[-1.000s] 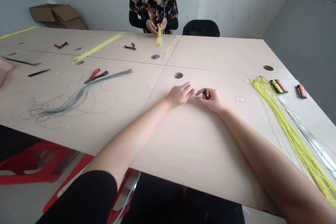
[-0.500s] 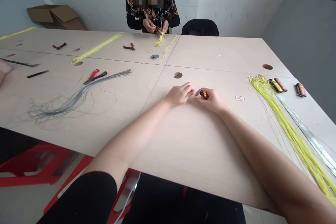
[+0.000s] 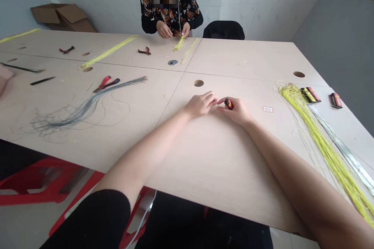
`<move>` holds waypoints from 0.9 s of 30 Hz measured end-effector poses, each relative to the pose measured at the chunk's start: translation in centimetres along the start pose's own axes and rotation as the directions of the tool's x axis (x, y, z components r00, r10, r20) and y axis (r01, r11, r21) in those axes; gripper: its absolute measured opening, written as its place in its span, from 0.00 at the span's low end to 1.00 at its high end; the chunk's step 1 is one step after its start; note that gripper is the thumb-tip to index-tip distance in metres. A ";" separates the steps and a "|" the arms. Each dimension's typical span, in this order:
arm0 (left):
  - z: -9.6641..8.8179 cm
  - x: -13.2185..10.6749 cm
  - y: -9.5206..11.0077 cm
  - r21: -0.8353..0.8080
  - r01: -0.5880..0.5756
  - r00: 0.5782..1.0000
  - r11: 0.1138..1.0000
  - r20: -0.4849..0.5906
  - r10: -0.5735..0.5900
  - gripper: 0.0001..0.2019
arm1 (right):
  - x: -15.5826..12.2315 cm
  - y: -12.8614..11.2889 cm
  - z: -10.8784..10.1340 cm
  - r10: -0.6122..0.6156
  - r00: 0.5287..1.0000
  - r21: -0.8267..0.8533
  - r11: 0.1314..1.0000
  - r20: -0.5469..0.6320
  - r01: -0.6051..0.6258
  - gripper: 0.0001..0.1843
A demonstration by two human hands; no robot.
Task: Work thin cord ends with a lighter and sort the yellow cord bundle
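1 black-and-red cylinder (image 3: pixel 229 104) sits gripped in your right hand (image 3: pixel 239 112) over the table (image 3: pixel 204 159); your left hand (image 3: pixel 201 105) is curled just beside, its possible pinch too small to tell.

Cylinder (image 3: pixel 228 104) in right hand (image 3: pixel 239 113), strands (image 3: pixel 91 102) left on table (image 3: pixel 222 159), cords (image 3: pixel 320 138) right

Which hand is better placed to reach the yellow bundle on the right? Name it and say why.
The right hand, I'd judge: it is nearer the yellow bundle, while the left hand is farther off. One catch: the right hand's fingers are curled around a black-and-red cylinder.
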State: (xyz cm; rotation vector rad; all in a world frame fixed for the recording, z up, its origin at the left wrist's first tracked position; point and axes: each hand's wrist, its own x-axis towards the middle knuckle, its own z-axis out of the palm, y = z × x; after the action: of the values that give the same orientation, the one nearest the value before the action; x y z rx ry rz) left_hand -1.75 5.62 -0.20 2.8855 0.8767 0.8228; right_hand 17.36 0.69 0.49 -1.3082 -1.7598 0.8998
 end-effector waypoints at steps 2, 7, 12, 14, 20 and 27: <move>0.0 0.0 0.0 -0.007 0.006 1.000 1.000 0.002 -0.006 0.09 | 0.0 0.0 0.0 -0.016 1.000 0.021 1.000 -0.015 0.016 0.14; 0.2 0.0 -0.2 -0.004 0.004 1.000 1.000 0.001 -0.004 0.09 | 0.0 -0.1 0.0 -0.007 1.000 0.022 1.000 -0.017 0.008 0.12; 0.1 0.0 -0.2 -0.001 -0.006 1.000 1.000 -0.005 0.006 0.09 | 0.0 -0.3 0.0 0.026 1.000 -0.025 0.999 0.004 -0.026 0.11; 0.1 0.0 -0.1 -0.003 -0.011 1.000 1.000 -0.014 0.011 0.09 | -0.1 -0.3 0.0 0.027 1.000 -0.034 0.999 0.006 -0.027 0.11; 0.0 0.0 -0.1 -0.014 -0.011 1.000 1.000 -0.009 0.011 0.08 | -0.1 -0.5 0.0 0.008 1.000 -0.038 0.999 0.009 -0.008 0.11; 0.0 0.0 0.0 -0.018 0.002 1.000 1.000 -0.001 -0.002 0.09 | -0.1 -0.5 0.0 0.011 1.000 -0.067 0.998 0.013 -0.010 0.11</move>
State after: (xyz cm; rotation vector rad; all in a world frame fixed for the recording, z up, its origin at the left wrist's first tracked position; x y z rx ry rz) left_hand -1.75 5.63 -0.23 2.8681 0.8675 0.8279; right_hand 17.16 0.51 0.87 -1.3585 -1.8085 0.8641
